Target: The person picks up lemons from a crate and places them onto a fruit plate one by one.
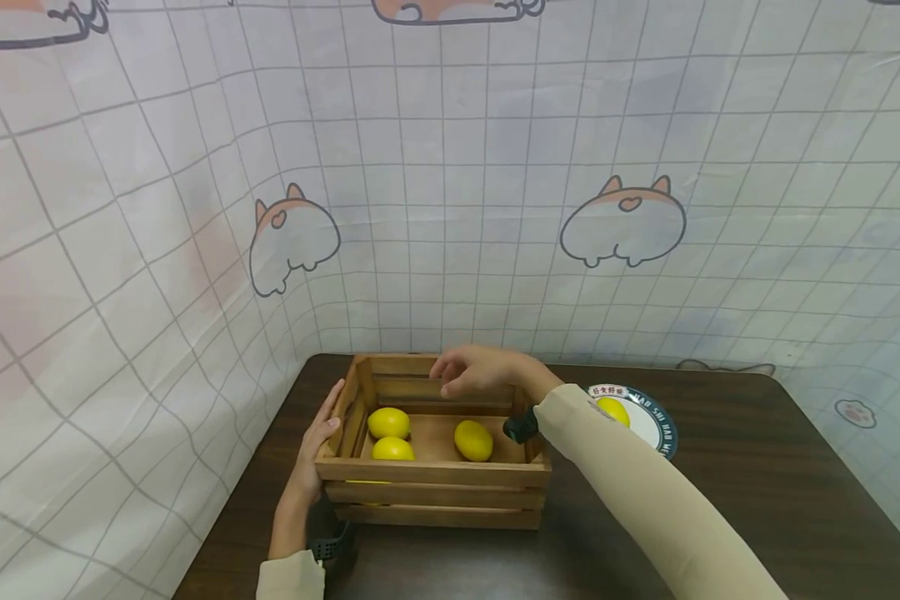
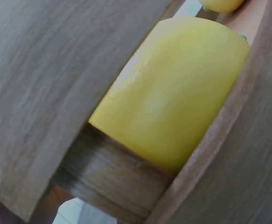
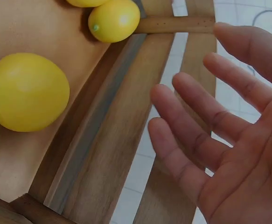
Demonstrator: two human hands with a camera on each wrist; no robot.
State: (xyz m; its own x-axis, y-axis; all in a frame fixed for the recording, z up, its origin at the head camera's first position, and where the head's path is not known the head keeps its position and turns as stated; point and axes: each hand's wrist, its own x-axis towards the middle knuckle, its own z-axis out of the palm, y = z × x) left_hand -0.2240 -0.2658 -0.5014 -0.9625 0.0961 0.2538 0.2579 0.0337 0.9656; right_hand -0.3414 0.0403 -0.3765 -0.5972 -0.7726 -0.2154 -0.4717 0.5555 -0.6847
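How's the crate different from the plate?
The crate is brown, slatted wood; the plate is white and dark blue. The crate is deep and boxy, the plate shallow with a curved edge. The crate holds several lemons; just one lemon shows on the plate. Both stand on the table.

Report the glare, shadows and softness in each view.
Head: soft, even light, with a faint sheen on the near tabletop; left wrist: hazy, the close crate slats look soft, and pale glare marks the near lemon's left edge; right wrist: dim but clearer, with a dark shadow left of the upper lemon.
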